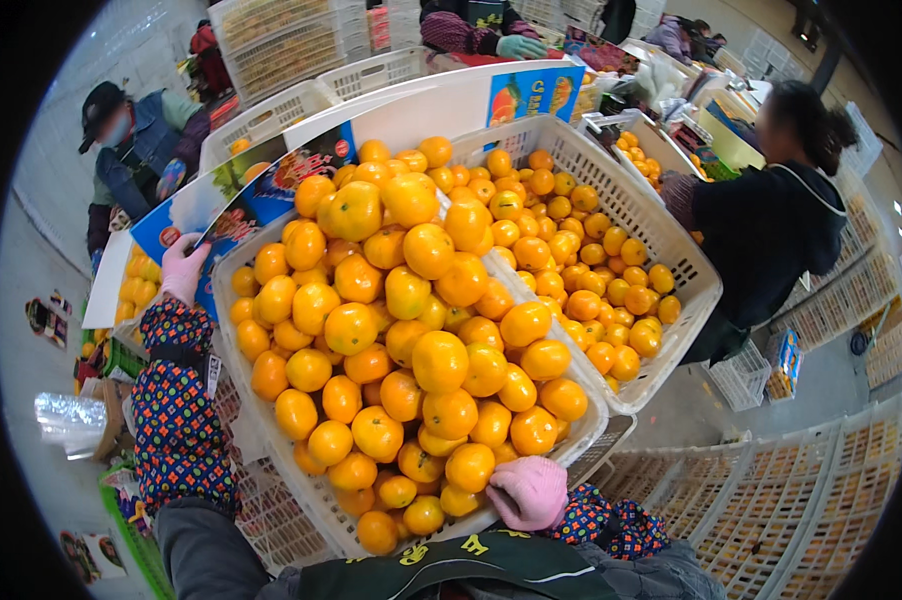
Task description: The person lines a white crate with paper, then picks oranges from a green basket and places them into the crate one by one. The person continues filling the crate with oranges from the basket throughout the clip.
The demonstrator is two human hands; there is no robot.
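A white plastic crate [233, 330] heaped with orange mandarins [441, 362] stands right in front of me. My left hand [183, 268], in a pink glove, is closed on the edge of a blue printed cardboard panel [233, 215] at the crate's far left. Down at the near right rim, my right hand [529, 493], also pink-gloved, is curled closed beside the mandarins. What its fingers hold, if anything, is hidden. Behind and to the right, a second white crate [683, 262] holds smaller mandarins [581, 265].
One person [771, 220] in dark clothes stands close on the right; another person [136, 150] works at the far left. More stacked crates [761, 490] rise at the lower right, and a tall stack [281, 45] stands at the back. A white carton panel [421, 105] borders the far side.
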